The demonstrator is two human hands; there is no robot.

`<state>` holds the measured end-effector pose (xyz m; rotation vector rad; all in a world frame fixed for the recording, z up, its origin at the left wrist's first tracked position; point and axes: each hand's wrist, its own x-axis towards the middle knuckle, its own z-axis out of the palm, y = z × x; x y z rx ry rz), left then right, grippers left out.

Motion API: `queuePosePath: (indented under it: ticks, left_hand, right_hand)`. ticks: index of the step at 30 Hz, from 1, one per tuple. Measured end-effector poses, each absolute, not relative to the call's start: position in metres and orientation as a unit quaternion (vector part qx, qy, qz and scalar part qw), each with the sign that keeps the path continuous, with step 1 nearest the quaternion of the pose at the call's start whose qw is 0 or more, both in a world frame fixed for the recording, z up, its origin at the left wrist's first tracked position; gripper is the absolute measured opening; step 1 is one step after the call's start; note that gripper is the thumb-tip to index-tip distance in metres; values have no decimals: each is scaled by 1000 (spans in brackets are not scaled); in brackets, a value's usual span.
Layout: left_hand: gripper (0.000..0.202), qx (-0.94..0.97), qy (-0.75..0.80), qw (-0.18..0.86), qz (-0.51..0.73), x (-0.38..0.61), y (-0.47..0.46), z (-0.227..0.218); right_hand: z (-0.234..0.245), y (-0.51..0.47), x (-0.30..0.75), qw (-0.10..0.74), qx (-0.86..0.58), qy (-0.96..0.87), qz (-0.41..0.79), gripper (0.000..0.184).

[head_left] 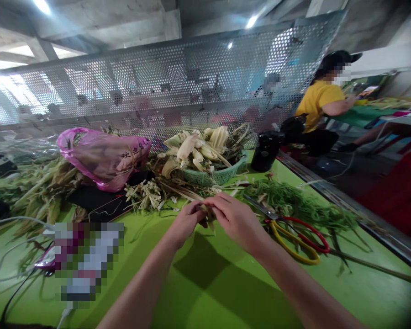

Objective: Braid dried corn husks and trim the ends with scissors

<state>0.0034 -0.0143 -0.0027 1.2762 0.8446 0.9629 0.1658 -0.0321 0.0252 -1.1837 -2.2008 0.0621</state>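
Note:
Close together above the green table (137, 292), my two hands hold one small piece of pale husk (210, 221). My left hand (191, 219) pinches it from the left, fingers curled. My right hand (231, 217) has its fingers closed over the top of the same piece, and its far side is hidden. Just right of my right hand lie scissors (294, 240) with one red and one yellow handle loop. Behind my hands stands a green basket (214, 176) heaped with pale corn husks (202, 146).
A pink plastic bag (102, 157) and dry husk leaves (44, 187) fill the back left. Green shreds (294, 201) lie right, near a black jar (267, 151). A blurred-out device (92, 260) and cables lie front left. Behind a perforated metal screen (150, 87) is background; a person in yellow (317, 103) sits right.

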Motion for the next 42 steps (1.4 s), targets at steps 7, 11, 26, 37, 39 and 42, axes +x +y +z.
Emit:
queuePosePath:
  ticks: [7, 11, 26, 37, 39, 42]
  left_hand:
    - [22, 554, 312, 659, 402, 2, -18, 2]
    - [18, 569, 317, 648, 395, 5, -20, -3]
    - [17, 596, 360, 539, 474, 9, -17, -6]
    - [11, 582, 362, 561, 464, 6, -19, -1]
    - [10, 580, 363, 555, 474, 6, -19, -1]
    - [9, 573, 382, 542, 483, 4, -20, 0]
  right_hand:
    - [28, -34, 164, 318, -412, -854, -2, 26]
    - [24, -37, 159, 329, -375, -866, 17, 26]
    - [26, -23, 173, 512, -467, -609, 385, 26]
    - [27, -22, 177, 577, -487, -541, 371, 29]
    - [25, -23, 176, 550, -501, -574, 341, 29]
    - [23, -25, 174, 492, -524, -622, 311, 28]
